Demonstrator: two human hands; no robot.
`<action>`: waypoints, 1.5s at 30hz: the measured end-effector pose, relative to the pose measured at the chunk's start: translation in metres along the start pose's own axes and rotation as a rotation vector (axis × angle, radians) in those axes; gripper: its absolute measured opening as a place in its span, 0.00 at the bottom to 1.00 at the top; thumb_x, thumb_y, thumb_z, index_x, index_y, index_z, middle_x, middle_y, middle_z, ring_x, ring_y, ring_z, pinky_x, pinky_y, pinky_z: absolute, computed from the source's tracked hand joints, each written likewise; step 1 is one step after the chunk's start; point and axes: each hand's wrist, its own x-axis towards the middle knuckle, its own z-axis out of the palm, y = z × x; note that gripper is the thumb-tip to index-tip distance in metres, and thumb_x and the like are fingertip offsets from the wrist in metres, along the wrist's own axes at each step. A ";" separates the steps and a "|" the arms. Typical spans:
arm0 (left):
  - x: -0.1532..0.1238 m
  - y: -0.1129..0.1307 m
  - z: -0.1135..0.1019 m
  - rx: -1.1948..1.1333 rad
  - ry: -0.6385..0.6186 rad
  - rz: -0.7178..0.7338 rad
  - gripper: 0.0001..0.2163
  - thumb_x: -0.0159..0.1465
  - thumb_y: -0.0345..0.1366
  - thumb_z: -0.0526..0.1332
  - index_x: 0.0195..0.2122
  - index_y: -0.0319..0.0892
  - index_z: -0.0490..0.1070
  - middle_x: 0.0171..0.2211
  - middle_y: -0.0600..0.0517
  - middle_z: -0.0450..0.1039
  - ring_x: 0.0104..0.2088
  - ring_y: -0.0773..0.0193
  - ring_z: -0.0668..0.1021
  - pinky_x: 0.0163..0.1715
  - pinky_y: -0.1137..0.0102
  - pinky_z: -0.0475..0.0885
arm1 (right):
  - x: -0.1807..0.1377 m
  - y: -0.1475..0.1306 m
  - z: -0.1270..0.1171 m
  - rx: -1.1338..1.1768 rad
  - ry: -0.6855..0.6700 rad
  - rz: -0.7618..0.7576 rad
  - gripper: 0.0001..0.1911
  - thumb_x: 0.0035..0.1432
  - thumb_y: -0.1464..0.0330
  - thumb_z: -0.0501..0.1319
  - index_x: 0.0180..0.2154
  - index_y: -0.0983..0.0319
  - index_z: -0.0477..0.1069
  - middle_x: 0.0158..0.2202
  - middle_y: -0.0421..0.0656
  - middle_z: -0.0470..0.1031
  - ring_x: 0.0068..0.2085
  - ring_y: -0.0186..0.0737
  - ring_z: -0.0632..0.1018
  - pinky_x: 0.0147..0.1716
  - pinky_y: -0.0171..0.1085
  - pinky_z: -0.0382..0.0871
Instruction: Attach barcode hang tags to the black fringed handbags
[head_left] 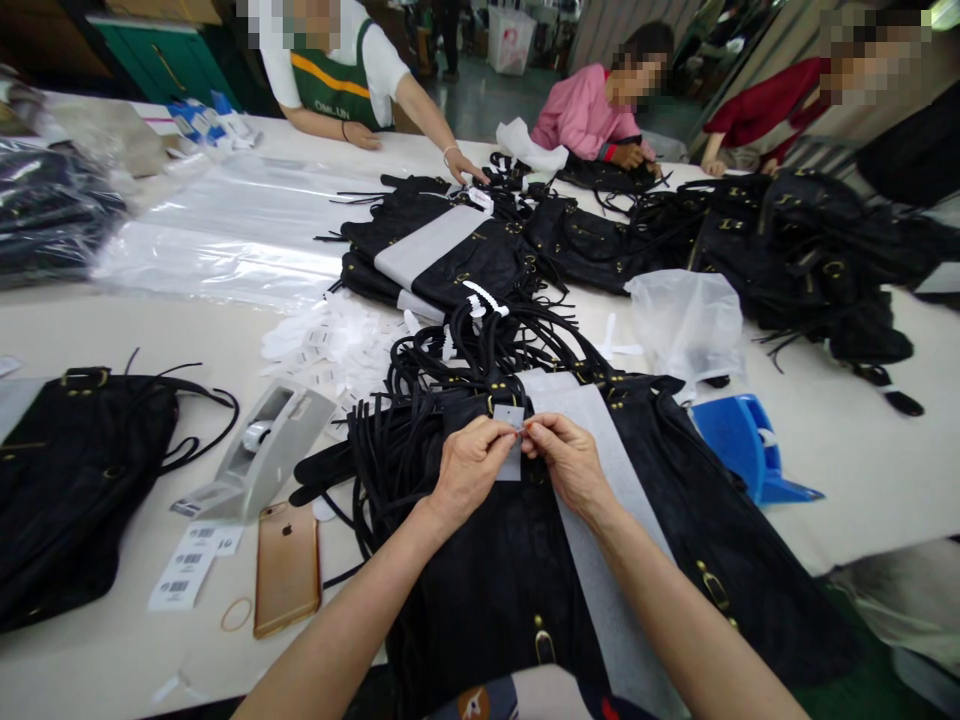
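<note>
Presently | grey tag at frame centre, long axis vertical, lying over black bag | my left hand pinches its left edge | my right hand pinches its upper right corner | both 2 hands equally near, tag between them.

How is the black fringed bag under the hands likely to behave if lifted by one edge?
Probably floppy: the black bag lies flat and creased. Its fringe would likely dangle and tangle, as strands already sprawl loosely. The white paper sheet on it may slide off; the left hand and right hand pinch only the grey tag.
</note>
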 end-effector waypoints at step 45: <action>0.002 -0.016 0.014 0.305 -0.114 -0.093 0.09 0.61 0.31 0.49 0.32 0.42 0.69 0.32 0.52 0.71 0.33 0.66 0.73 0.36 0.72 0.66 | 0.008 0.011 0.012 -0.090 0.046 0.098 0.10 0.45 0.62 0.63 0.23 0.64 0.70 0.16 0.36 0.68 0.18 0.28 0.66 0.20 0.31 0.59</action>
